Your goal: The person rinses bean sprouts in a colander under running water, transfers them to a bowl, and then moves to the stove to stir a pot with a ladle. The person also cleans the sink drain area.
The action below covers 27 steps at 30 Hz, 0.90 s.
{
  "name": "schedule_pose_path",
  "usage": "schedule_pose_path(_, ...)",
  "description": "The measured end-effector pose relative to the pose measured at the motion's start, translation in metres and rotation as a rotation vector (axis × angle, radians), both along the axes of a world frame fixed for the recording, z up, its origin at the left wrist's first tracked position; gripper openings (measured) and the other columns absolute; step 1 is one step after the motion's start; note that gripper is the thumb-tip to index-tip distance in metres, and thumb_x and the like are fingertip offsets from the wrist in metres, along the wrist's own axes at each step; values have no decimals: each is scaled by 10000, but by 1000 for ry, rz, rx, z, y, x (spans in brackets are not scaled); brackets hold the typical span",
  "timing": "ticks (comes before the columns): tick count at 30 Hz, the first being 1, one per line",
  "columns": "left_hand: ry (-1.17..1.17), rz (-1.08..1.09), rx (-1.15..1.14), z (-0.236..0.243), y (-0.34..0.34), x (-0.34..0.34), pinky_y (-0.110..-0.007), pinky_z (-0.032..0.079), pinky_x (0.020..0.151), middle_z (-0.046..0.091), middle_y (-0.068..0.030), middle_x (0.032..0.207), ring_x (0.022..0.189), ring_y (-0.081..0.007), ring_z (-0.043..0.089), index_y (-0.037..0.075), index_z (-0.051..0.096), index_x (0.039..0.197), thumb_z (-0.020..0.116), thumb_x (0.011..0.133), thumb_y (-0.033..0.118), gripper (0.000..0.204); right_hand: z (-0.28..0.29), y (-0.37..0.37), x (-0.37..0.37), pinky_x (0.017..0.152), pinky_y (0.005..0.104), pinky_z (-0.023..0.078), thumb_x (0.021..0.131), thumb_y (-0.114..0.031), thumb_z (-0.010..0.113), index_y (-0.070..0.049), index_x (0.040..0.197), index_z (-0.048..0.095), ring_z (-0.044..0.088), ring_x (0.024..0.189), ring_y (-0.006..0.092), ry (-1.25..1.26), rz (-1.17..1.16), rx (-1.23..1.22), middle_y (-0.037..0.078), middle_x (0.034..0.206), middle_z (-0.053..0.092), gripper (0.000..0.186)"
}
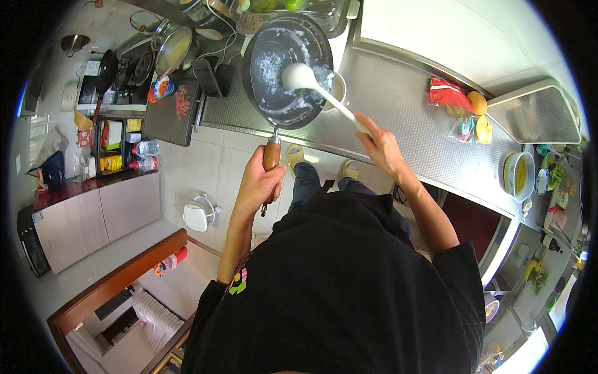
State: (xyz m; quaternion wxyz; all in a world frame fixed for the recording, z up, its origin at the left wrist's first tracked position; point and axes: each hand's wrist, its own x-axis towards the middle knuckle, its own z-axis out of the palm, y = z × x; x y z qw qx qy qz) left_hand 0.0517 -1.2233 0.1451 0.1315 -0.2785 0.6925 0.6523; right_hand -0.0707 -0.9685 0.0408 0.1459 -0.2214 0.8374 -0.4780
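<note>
My left hand (254,182) is closed around the wooden handle of a dark frying pan (265,93), held up over the metal counter. Whitish, wet-looking residue streaks the inside of the pan. In my right hand (382,149) is the handle of a white ladle (300,76), its head resting in or just above the pan. Partly hidden behind the pan's right edge stands a white bowl (339,91); I cannot tell what it holds.
A textured steel counter (386,93) runs along the front. On it lie a red packet (447,95), a round orange fruit (478,103) and a metal basket (539,115). Left of the pan are a dark cutting board (171,121) with pinkish meat strips (182,101) and a pot (174,51).
</note>
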Motion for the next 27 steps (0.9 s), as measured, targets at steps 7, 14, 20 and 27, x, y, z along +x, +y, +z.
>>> schedule_pose_path(7, -37, -14, -46, 2, 0, 2, -280, 362, 359, 501, -16, 597, 389, -103, 483, 31, 460, 983, 590, 872, 52, 172, -4, -14, -19, 734, 481, 547, 937, -131, 598, -201, 1420, 478, 668, 836, 405, 276, -124, 43, 173, 997, 675, 503)
schedule_pose_path(14, -53, -22, -168, 5, 4, 1, -281, 361, 357, 521, -32, 570, 396, -105, 502, 21, 471, 1000, 602, 867, 70, 193, 5, 14, 3, 750, 474, 546, 935, -124, 604, -183, 1393, 507, 672, 850, 402, 58, -98, 111, 193, 1026, 686, 471)
schedule_pose_path(20, -41, -1, -170, 7, 0, 5, -282, 361, 357, 521, -31, 557, 398, -104, 506, 26, 464, 982, 606, 866, 75, 190, -3, -3, -3, 729, 468, 545, 940, -138, 597, -173, 1383, 512, 684, 862, 390, 34, 12, -72, 202, 1006, 690, 452)
schedule_pose_path(27, -43, -11, -187, 4, -6, 3, -283, 362, 358, 521, -30, 560, 401, -106, 509, 29, 463, 977, 606, 865, 71, 186, 2, 27, 8, 735, 468, 551, 935, -135, 597, -155, 1368, 517, 678, 846, 394, 89, -27, 126, 195, 1042, 685, 442)
